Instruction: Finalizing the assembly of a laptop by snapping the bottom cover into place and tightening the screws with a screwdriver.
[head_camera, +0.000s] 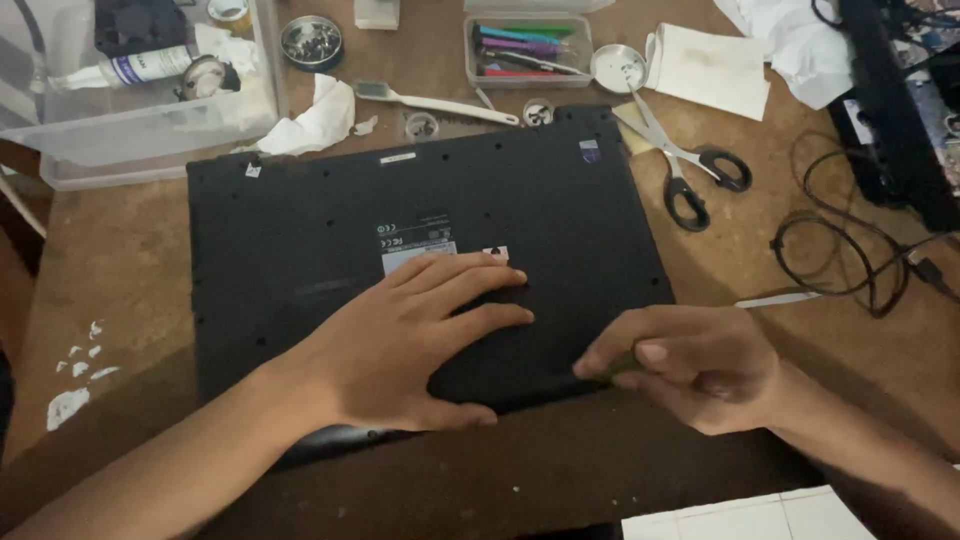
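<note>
Looking down at a black laptop flipped belly-up on a brown wooden table, with its near edge hanging close to the table's front edge. My left hand is spread flat on the bottom cover, fingers apart, thumb hooked along the near edge, basically pinning the thing down. My right hand is curled at the near right corner of the laptop, fingertips pinched together on something small and yellowish-green against the seam. Can't tell what it is, maybe a pick.

My read: this is the prying stage, working the bottom cover loose along the front seam. Next move probably wants a gentle slide along that edge while the flat hand keeps the case from skating. Can't tell if the screws are all out.

Rest of the table is a mess. Scissors near the far right corner of the laptop, a white brush just past its far edge, a clear box of coloured tools, a small round tin, crumpled tissue, a clear plastic tub at the far left corner, and black cables toward the right edge. Room is dim, white tile floor showing below.
</note>
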